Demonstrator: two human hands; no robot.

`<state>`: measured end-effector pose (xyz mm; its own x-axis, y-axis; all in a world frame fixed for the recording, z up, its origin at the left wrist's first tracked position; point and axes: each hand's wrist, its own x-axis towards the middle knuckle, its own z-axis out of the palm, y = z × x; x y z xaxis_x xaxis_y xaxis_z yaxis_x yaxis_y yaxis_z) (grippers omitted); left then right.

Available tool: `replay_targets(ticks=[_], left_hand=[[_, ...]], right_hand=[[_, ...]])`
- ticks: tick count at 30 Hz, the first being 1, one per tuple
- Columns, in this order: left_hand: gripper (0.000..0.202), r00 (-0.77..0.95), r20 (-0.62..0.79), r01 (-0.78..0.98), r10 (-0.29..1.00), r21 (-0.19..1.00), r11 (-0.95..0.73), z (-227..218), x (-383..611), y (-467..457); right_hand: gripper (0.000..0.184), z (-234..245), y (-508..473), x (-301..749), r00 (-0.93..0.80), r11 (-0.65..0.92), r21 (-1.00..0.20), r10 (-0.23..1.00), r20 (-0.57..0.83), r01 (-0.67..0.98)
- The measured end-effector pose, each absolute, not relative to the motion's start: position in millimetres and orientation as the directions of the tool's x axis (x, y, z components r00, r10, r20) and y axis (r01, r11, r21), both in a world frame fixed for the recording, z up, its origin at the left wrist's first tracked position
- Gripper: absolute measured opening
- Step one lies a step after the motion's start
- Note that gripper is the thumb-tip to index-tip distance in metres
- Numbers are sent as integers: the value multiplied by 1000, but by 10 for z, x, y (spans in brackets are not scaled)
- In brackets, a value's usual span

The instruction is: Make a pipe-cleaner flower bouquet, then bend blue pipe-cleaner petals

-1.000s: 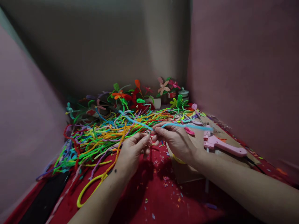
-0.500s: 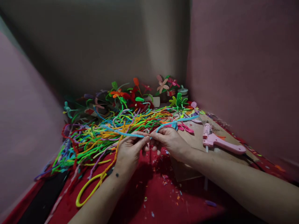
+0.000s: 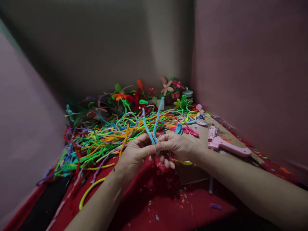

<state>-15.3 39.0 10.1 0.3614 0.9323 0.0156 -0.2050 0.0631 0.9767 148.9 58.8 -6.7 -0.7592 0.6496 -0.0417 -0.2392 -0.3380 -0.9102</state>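
Note:
A light blue pipe cleaner (image 3: 157, 120) is bent into a narrow V, its two free ends pointing up and away from me. Both hands pinch it at the fold, their fingertips side by side. My left hand (image 3: 137, 154) closes on it with thumb and forefinger. Against it, my right hand (image 3: 174, 146) pinches the same fold, its lower fingers curled beneath. The fold itself is mostly covered by the fingertips. Just beyond the hands lies a heap of loose pipe cleaners (image 3: 96, 150) in many colours.
A pink glue gun (image 3: 227, 146) lies on a cardboard sheet (image 3: 199, 141) at the right. Pipe-cleaner flowers (image 3: 166, 86) stand along the back wall near a lidded jar (image 3: 188, 93). Coloured scraps dot the red cloth (image 3: 173, 208). A blue looped petal (image 3: 179, 128) lies beyond my right hand.
The blue pipe cleaner was stretched sideways between the hands; now it is folded, both ends swung upward into a V. The hands have come closer together.

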Motion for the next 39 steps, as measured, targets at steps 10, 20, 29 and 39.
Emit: replay_targets(ticks=[10, 20, 29, 39], left_hand=[[20, 203, -41, -307, 978, 946, 103, 141, -117, 388], [12, 267, -30, -264, 963, 959, 103, 150, -84, 346], [12, 83, 75, -131, 994, 989, -64, 166, -66, 296], [17, 25, 30, -114, 999, 993, -27, 119, -87, 323]], right_hand=[[32, -128, 591, 1475, -818, -471, -797, 573, 51, -379], [25, -193, 556, 1429, -827, -653, -665, 555, -93, -363], [15, -171, 513, 1384, -747, -535, -745, 660, -74, -399], [21, -41, 424, 1365, -560, -190, -945, 828, -9, -266]])
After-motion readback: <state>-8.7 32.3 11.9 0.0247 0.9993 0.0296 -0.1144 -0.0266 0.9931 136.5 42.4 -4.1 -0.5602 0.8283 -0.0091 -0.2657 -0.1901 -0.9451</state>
